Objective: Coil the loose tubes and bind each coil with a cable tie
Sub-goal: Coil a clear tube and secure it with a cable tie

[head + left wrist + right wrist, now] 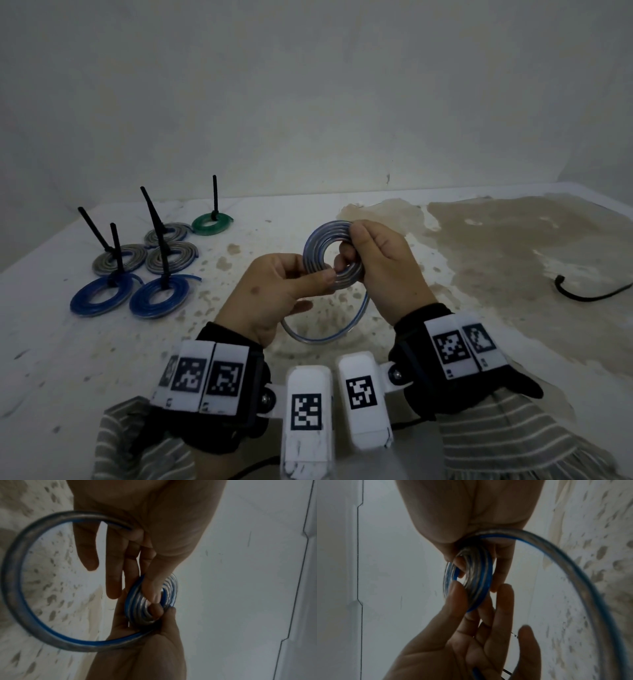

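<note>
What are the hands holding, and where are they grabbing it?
Both hold the half-wound tube coil. The left hand pinches its lower rim; the right hand grips its right side, a finger through the hole.

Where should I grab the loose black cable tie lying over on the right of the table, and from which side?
Probably take the cable tie at its near-left end, where the tip curls up off the table. Come from above with a thumb-and-finger pinch. The rest lies flat and thin and runs out of view to the right, so it would be harder to pinch. Both the left hand and right hand hold the coil.
</note>
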Available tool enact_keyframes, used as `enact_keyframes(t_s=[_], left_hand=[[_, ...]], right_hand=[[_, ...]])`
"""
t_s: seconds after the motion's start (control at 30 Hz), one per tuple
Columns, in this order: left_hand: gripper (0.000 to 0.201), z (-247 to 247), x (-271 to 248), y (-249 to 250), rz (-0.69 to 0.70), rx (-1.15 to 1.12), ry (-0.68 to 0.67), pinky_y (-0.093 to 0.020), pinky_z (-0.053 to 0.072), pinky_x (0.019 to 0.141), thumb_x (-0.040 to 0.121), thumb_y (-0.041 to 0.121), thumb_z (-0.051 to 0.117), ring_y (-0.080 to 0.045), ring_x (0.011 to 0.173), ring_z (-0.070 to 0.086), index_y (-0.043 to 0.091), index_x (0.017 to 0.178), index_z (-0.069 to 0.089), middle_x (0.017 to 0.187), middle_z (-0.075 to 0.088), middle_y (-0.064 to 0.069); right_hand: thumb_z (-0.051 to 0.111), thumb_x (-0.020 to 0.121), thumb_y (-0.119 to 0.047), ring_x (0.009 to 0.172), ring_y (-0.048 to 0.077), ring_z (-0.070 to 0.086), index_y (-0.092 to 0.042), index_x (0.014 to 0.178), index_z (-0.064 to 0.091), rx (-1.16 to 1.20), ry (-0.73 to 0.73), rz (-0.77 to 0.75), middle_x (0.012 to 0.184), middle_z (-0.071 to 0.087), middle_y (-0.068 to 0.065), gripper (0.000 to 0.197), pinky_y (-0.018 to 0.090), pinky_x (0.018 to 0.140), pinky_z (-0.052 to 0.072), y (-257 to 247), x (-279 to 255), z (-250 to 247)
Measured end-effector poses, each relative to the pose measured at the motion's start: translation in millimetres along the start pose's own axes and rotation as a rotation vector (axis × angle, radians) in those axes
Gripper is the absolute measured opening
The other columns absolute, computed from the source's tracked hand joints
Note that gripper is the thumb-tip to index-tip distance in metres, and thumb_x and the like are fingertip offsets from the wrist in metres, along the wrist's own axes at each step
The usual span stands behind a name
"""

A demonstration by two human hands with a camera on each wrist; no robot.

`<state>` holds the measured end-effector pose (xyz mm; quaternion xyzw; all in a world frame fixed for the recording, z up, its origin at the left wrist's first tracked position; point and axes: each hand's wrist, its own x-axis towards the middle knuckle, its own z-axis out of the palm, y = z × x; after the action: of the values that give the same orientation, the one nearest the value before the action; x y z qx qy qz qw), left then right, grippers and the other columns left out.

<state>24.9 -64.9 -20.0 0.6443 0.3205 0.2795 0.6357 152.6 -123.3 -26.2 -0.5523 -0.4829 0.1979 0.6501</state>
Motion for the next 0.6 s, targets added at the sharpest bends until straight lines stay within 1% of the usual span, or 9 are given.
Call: enact_keyframes(t_s=[0.07,0.1,0.17,0.23,0.3,0.37,0.43,0.53,0.6], left_hand=[[0.004,-1,-1,1,0.047,0.094,0.008,-0.027,0.046,0.069,0.076,0.009,0.070,-0.010,0.070,0.067,0.011,0.078,0.067,0.075,0.071,-0.004],[0.008,-1,-2,2,0.097,0.131,0.009,-0.021,0.047,0.062,0.075,0.005,0.070,-0.008,0.067,0.066,0.012,0.078,0.068,0.074,0.070,-0.005],[0.019,-5,-4,6,0.204,0.169,0.001,-0.013,0.046,0.056,0.073,0.000,0.071,-0.004,0.062,0.065,0.013,0.086,0.068,0.076,0.070,-0.005],[0.026,-11,-4,9,0.251,0.199,-0.007,-0.011,0.044,0.053,0.072,0.001,0.072,-0.003,0.058,0.063,0.014,0.093,0.068,0.077,0.071,-0.008],[0.020,-14,-4,9,0.236,0.272,-0.019,-0.012,0.044,0.050,0.071,0.005,0.074,-0.002,0.053,0.061,0.011,0.090,0.070,0.072,0.072,-0.007],[0.015,-16,-3,8,0.190,0.307,-0.044,-0.015,0.046,0.049,0.070,0.009,0.076,-0.006,0.052,0.062,0.008,0.084,0.072,0.066,0.072,-0.007],[0.012,-14,-3,8,0.169,0.260,-0.052,-0.020,0.049,0.051,0.070,0.009,0.075,-0.010,0.053,0.064,0.008,0.081,0.071,0.066,0.072,-0.008],[0.007,-11,-3,8,0.181,0.121,0.001,-0.020,0.053,0.052,0.072,0.009,0.071,-0.010,0.054,0.064,0.009,0.078,0.068,0.064,0.071,-0.005],[0.006,-8,-1,8,0.167,-0.046,0.046,-0.020,0.054,0.052,0.073,0.010,0.068,-0.010,0.055,0.064,0.009,0.078,0.064,0.062,0.070,-0.003]], right_hand=[[0.036,0.099,-0.014,0.059,0.019,0.050,-0.008,0.073,0.051,-0.087,-0.029,-0.032,0.055,0.048,-0.009,0.030,0.035,0.060,0.040,-2,-1,0],[0.037,0.098,-0.014,0.058,0.017,0.049,-0.010,0.071,0.050,-0.163,-0.055,-0.059,0.056,0.047,-0.006,0.031,0.032,0.059,0.040,-3,-2,-1],[0.038,0.098,-0.014,0.055,0.011,0.046,-0.013,0.072,0.053,-0.292,-0.123,-0.089,0.057,0.049,-0.003,0.029,0.025,0.056,0.040,-7,-4,-1],[0.040,0.097,-0.015,0.054,0.008,0.045,-0.011,0.082,0.058,-0.350,-0.172,-0.100,0.058,0.050,-0.003,0.023,0.022,0.055,0.039,-8,-5,0],[0.043,0.096,-0.015,0.055,0.006,0.047,-0.013,0.088,0.058,-0.358,-0.182,-0.097,0.059,0.049,-0.008,0.017,0.019,0.056,0.039,-7,-6,0],[0.046,0.095,-0.016,0.054,0.005,0.047,-0.018,0.096,0.056,-0.319,-0.183,-0.063,0.060,0.050,-0.009,0.011,0.018,0.056,0.039,-7,-6,-1],[0.048,0.094,-0.017,0.053,0.006,0.047,-0.018,0.099,0.055,-0.228,-0.160,-0.029,0.058,0.051,-0.004,0.009,0.021,0.055,0.042,-9,-6,-1],[0.048,0.094,-0.015,0.054,0.007,0.052,-0.010,0.092,0.061,-0.042,-0.080,-0.006,0.058,0.056,-0.001,0.014,0.021,0.055,0.047,-12,-4,0],[0.045,0.094,-0.020,0.057,0.009,0.055,-0.009,0.084,0.063,0.097,-0.057,0.039,0.060,0.059,-0.002,0.023,0.023,0.058,0.050,-12,-3,2]])
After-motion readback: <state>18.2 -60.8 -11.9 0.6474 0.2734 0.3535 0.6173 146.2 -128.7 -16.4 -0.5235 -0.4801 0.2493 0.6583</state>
